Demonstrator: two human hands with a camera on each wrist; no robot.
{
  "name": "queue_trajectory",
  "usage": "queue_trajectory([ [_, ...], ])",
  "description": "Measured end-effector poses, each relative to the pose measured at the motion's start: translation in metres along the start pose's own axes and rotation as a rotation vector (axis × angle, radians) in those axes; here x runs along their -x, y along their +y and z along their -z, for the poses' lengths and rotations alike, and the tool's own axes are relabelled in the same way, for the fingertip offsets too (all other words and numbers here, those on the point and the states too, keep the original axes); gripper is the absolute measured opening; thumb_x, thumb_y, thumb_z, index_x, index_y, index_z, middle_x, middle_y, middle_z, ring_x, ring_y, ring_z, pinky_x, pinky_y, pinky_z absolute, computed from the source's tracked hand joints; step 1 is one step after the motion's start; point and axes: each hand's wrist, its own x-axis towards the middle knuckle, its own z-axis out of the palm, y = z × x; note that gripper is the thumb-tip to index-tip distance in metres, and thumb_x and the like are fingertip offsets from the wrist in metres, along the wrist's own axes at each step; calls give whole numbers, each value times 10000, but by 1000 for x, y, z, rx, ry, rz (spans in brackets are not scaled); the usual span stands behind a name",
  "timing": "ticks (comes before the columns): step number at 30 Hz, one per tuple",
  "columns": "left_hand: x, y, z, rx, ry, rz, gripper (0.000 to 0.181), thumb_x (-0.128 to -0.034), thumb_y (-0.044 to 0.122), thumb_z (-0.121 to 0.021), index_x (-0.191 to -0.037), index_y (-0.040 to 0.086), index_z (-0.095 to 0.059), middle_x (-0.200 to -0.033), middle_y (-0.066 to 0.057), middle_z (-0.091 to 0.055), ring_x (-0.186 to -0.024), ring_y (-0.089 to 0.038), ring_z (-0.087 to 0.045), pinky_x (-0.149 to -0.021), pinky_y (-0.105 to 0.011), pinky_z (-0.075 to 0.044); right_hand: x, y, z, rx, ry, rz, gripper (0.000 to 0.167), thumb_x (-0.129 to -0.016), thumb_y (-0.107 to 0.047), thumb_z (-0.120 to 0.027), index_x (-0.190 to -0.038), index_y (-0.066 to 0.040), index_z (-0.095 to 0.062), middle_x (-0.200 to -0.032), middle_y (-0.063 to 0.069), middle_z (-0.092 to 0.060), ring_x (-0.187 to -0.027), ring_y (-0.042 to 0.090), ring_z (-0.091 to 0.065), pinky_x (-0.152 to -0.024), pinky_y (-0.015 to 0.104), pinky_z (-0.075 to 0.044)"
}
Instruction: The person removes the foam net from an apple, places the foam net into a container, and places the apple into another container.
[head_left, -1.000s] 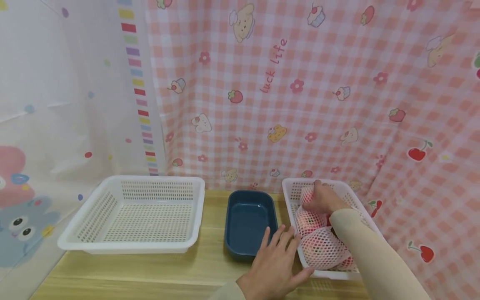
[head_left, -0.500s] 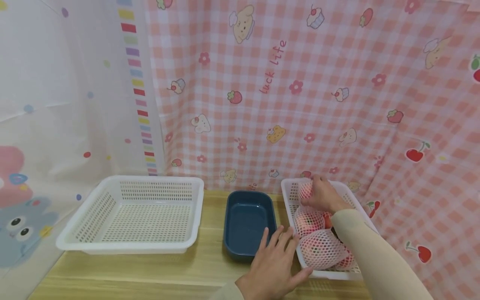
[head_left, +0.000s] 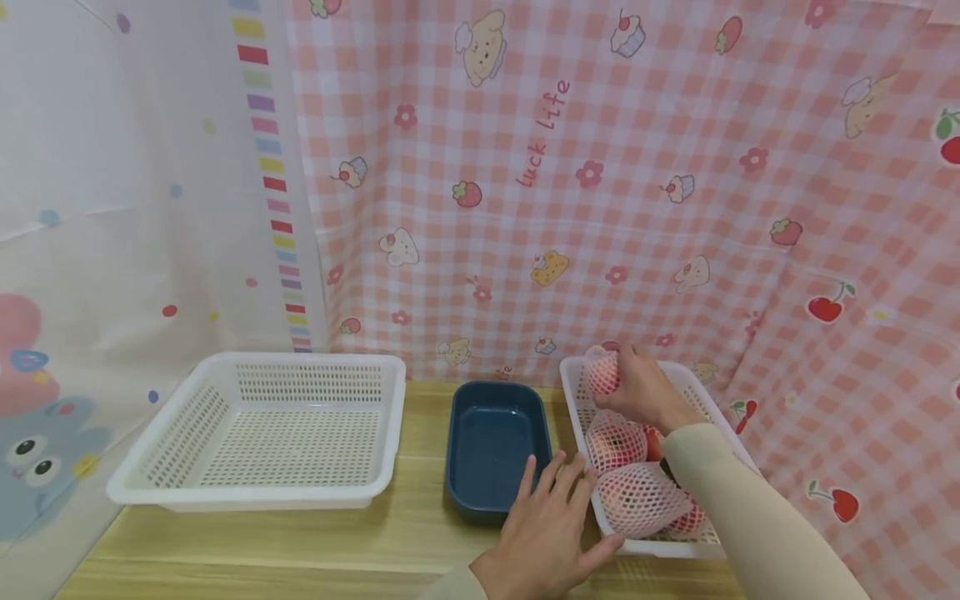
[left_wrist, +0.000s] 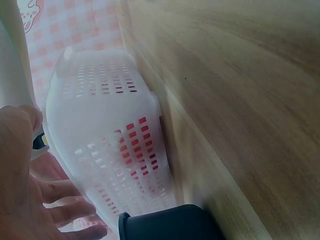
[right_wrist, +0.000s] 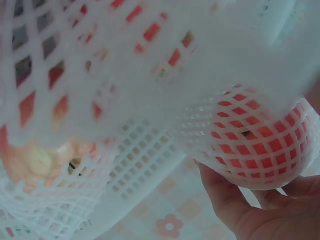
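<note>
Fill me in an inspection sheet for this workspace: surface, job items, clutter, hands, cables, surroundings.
Surface: wood-grain table, under all three containers.
Job items: left basket, white; dark blue tray, in the middle; right basket, white, bearing several netted fruits.
Clutter: nothing seen.
Left hand: fingers spread between tray and right basket; contact with either unclear.
Right hand: holds one netted fruit at the right basket's far end; fingers curled beneath it in the right wrist view.
Cables: nothing seen.
Surroundings: pink checked cloth behind; pale dotted cloth at left.
</note>
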Motion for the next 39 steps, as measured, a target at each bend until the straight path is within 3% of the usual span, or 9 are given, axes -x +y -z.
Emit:
queue_trajectory([
  [11, 0, 0, -1, -2, 22, -4, 806, -1171, 761, -426, -1692, 169, -594, -1805, -50, -529, -1662, -330, -539, -1312, -692, -495, 8, -15, -1, 4, 42, 52, 943, -939, -228, -964, -1679, 73, -462, -1643, 402, -544, -1433, 591, -642, -1166, 748, -575],
  [21, 1, 1, -1, 14, -11, 10, 815, -1179, 763, -392, -1718, 177, -566, -1848, -40, -474, -1679, -323, -518, -1331, -681, -479, 18, -33, 2, 4, 96, 176, 857, -907, -189, -985, -1601, 62, -550, -1509, 318, -665, -1230, 450, -742, -1028, 647, -671],
  [32, 3, -1, 1, 50, -31, 3, 781, -1195, 723, -395, -1738, 180, -538, -1851, -52, -471, -1696, -345, -500, -1324, -709, -474, 31, -51, 5, 16, 104, 199, 897, -888, -194, -998, -1634, 26, -551, -1568, 305, -634, -1296, 459, -723, -1074, 662, -653],
  [39, 5, -2, 3, 69, -26, -7, 729, -1205, 680, -427, -1742, 198, -532, -1837, -45, -489, -1687, -344, -512, -1314, -708, -485, 38, -53, 4, 3, 137, 252, 927, -844, -168, -1007, -1623, 28, -544, -1485, 268, -667, -1203, 401, -743, -1009, 606, -684],
])
